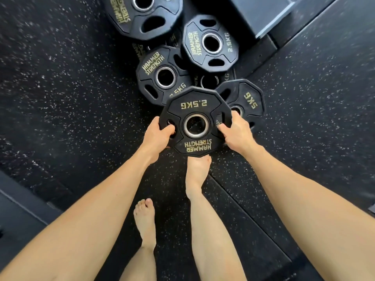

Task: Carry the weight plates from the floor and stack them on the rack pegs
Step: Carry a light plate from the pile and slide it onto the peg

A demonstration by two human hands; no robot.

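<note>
While both arms reach down, the left hand (157, 133) and right hand (236, 132) each curl a closed grip round opposite edges of a black 2.5KG plate (194, 110), held flat above the speckled floor (60, 88), near other plates (209, 42).

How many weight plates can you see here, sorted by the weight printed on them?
2.5KG plates: 3, the held plate gripped by the left hand and right hand, one, one
5KG plate: 1
Marking hidden or cut off: 3, the large plate and two buried plates
Total: 7
</note>
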